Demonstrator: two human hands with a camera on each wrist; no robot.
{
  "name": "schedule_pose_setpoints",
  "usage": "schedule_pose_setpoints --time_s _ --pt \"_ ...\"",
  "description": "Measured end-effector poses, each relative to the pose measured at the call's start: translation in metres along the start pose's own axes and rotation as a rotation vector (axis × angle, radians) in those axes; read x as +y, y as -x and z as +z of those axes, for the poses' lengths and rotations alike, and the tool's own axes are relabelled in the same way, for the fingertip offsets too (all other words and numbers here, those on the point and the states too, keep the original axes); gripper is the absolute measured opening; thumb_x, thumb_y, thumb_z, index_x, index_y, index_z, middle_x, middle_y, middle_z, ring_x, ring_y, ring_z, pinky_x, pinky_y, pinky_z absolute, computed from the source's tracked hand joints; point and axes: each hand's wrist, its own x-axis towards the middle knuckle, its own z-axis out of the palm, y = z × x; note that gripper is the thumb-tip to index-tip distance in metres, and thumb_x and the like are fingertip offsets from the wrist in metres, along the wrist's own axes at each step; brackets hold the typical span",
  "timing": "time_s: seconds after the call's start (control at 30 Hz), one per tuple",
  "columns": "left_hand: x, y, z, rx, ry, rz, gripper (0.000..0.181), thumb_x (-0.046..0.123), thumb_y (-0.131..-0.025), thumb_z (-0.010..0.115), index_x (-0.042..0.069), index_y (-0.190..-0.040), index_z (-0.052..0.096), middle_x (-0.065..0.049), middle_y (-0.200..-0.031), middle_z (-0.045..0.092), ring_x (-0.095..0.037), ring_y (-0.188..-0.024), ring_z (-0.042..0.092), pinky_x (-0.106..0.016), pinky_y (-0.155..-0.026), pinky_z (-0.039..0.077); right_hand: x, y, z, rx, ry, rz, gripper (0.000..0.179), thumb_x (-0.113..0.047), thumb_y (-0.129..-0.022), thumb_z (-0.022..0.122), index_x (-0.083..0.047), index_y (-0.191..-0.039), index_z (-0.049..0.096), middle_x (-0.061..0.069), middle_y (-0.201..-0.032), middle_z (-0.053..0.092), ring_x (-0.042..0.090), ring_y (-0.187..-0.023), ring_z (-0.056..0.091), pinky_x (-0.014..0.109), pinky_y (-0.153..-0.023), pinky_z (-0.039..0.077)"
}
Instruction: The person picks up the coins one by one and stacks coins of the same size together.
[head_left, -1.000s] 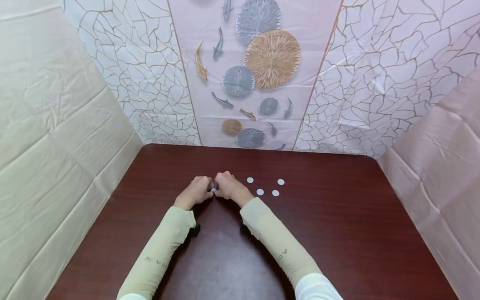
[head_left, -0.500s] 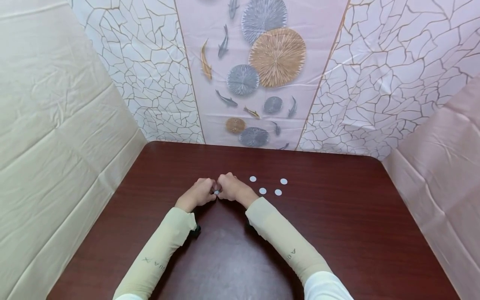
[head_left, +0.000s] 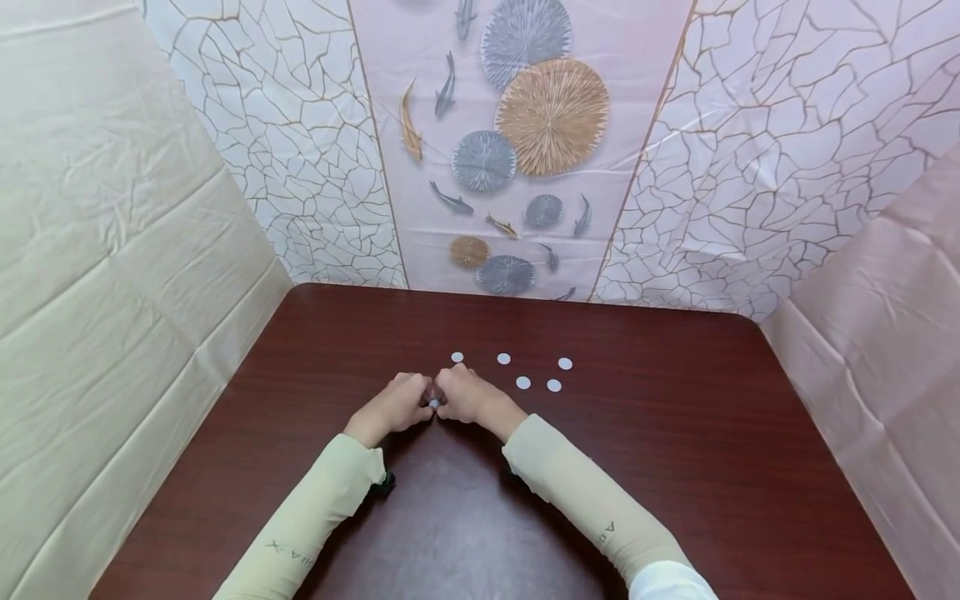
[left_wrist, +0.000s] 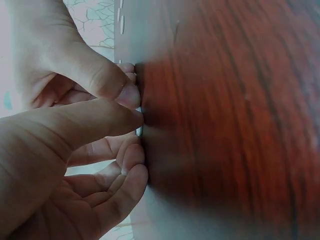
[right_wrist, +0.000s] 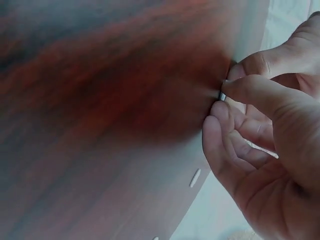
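A small flat white disc [head_left: 434,403] lies at the tabletop between both hands, mostly covered by fingers. My left hand [head_left: 393,402] holds its left side with thumb and fingertips, while my right hand [head_left: 471,396] has it from the right. In the left wrist view, a sliver of the disc [left_wrist: 139,131] shows below the thumb tip, and the two thumbs nearly meet. The right wrist view shows only its thin edge [right_wrist: 222,96] at the fingertips. Just beyond the right hand is another white disc [head_left: 457,357], flat on the table.
Several more white discs lie flat to the right, among them a far-right disc [head_left: 566,363] and a nearer disc [head_left: 523,382]. The dark red-brown table [head_left: 675,467] ends at a patterned cloth backdrop [head_left: 307,150], with pale cloth walls on both sides.
Both hands have drawn back together towards the body, the small disc staying between their fingers. A white disc beyond the right hand has come into sight.
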Motion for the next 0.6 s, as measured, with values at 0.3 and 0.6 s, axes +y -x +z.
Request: schedule_pose_setpoints --time_s 0.3,0.6 --pt "0.001 0.003 0.003 0.005 0.011 -0.056 0.006 0.004 -0.093 0.074 0.005 -0.096 0.07 -0.006 -0.094 0.071 -0.016 -0.086 0.066 -0.034 -0.079 0.057 0.024 -0.007 -0.035 0.013 0.062 0.058 0.022 -0.014 -0.094 0.079 -0.002 -0.113 0.075 0.009 -0.105 0.077 0.02 -0.099 0.074 0.034 -0.088 0.061" --pt "0.001 0.004 0.001 0.009 0.037 -0.078 0.005 0.003 -0.093 0.074 0.005 -0.096 0.071 -0.007 -0.097 0.073 -0.019 -0.094 0.071 -0.035 -0.083 0.059 0.049 -0.032 -0.052 -0.019 0.111 0.105 0.023 -0.015 -0.095 0.079 -0.003 -0.114 0.074 0.011 -0.11 0.075 0.02 -0.103 0.072 0.034 -0.09 0.06"
